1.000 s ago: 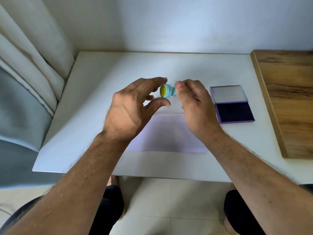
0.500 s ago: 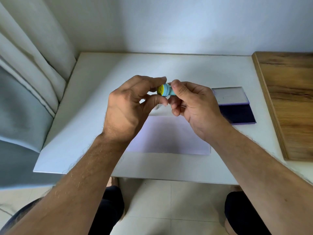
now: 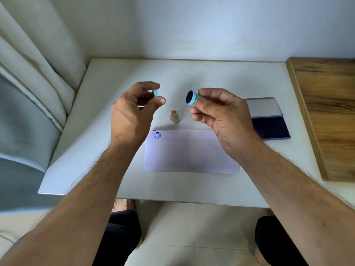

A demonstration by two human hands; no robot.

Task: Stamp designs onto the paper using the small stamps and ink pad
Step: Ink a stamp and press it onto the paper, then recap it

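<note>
A: Where does it stand?

B: The right hand (image 3: pixel 221 112) pinches a small turquoise plastic stamp (image 3: pixel 194 97) by its stem, dark inked face turned up and to the left, held above the white tabletop (image 3: pixel 221 77) near its middle. The left hand (image 3: pixel 132 110) pinches a small turquoise round cap (image 3: pixel 155 93) between thumb and fingertips, apart from the stamp.

A: And the rest?

B: The pale lilac sheet of paper (image 3: pixel 190 152) lies toward the near edge, with one blue round print (image 3: pixel 157 135) at its far left corner. A beige plastic stamp (image 3: pixel 174 116) stands upright just beyond the paper's far edge. The open purple ink pad (image 3: pixel 272 127) lies toward the right edge, partly behind the right hand.

A: How to do this step well?

B: I'd judge the cap should be set down on bare tabletop away from the paper, freeing the left hand to steady the sheet. If the face looks dry, touch it flat to the pad. Then turn it down, pick a clear spot beside the print, and press straight down without rocking, lifting off squarely so nothing smears.
</note>
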